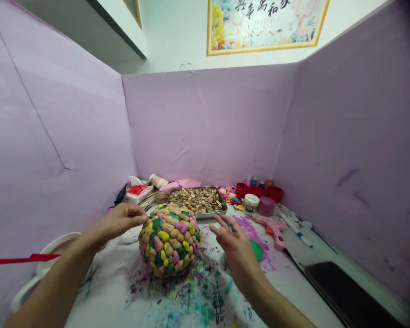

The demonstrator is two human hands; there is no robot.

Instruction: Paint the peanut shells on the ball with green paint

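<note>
A round ball covered in peanut shells (171, 239), some painted green, yellow and pink and others left tan, rests on the paint-stained white table (112, 291). My left hand (128, 218) touches its upper left side with the fingertips, thumb and fingers close together. To the right of the ball, apart from it, my right hand (230, 237) holds a thin blue brush (228, 223) between its fingers. A green lid or dish of paint (256, 250) lies just beyond the right wrist, partly hidden by that hand.
Behind the ball stands a metal tray (205, 216) of shell pieces. Red cups (275, 193), jars (251, 202) and a pink glue gun (275, 229) are at the right, with a black tablet-like object (348, 291) nearer. At the left are a white basin (30, 289) and tissues (138, 192).
</note>
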